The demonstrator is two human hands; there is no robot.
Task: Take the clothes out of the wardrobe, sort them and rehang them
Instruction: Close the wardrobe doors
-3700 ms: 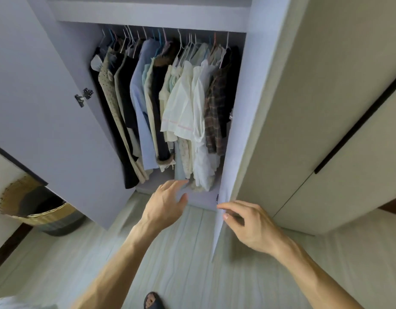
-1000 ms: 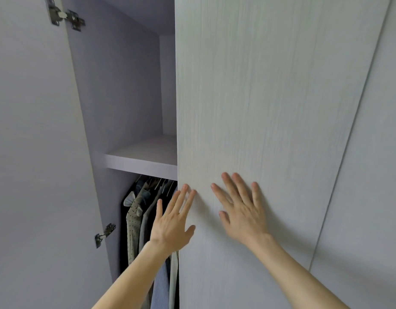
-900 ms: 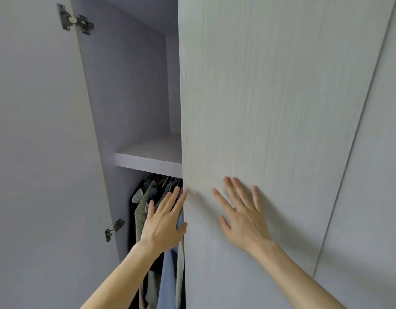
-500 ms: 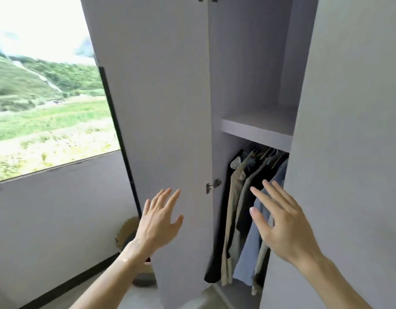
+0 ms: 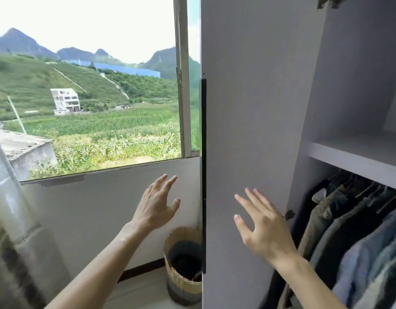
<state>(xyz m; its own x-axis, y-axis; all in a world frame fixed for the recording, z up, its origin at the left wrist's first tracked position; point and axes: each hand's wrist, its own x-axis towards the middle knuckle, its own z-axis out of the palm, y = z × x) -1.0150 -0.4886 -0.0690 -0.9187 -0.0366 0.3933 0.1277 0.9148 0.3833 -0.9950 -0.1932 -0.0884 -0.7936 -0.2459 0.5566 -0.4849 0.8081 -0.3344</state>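
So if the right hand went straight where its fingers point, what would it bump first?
Probably the open wardrobe door. The right hand aims up and left at its inner face, with nothing in between. How close it is I cannot tell.

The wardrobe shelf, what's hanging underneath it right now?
Under the shelf hangs a row of clothes, dark at the left, then olive, black and blue. The shelf's front edge hides what they hang from, and their hems run out of frame.
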